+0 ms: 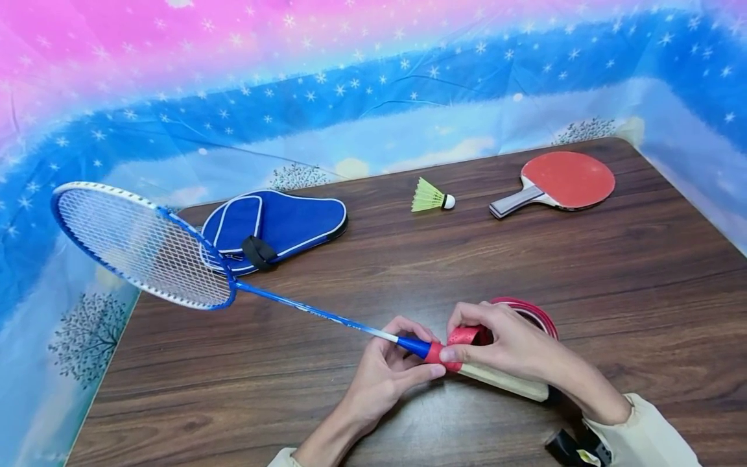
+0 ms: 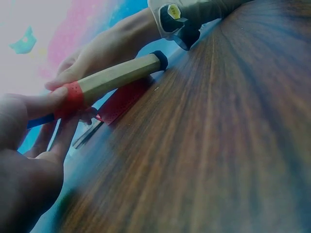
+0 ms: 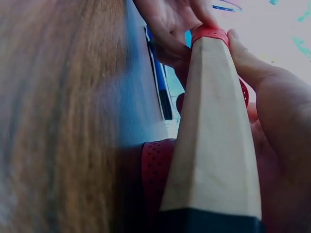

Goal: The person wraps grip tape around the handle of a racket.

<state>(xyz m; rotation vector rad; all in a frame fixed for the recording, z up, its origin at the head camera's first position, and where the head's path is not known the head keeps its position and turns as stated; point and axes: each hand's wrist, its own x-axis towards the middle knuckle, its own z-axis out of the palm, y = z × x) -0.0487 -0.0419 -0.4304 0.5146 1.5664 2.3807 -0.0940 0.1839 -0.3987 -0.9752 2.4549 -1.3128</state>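
Writing on the badminton racket (image 1: 175,259) shaft is unreadable. Left hand (image 1: 385,376) pinches its handle above the desk (image 1: 583,272); right hand (image 1: 513,347) pinches red grip tape (image 1: 467,336). Wrist views reveal bare wood.

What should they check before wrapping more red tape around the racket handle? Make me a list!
1. Left hand steadies the badminton racket at the top of its handle: ok.
2. Right hand pinches the red grip tape against the handle: ok.
3. First turn of tape sits at the top end of the wooden handle, by the blue cone: ok.
4. Rest of the wooden handle down to the black butt cap is bare, ready for tape: ok.
5. Loose tape trails free on the table behind the right hand: ok.
6. Tape lies flat without wrinkles: cannot tell, fingers cover it.
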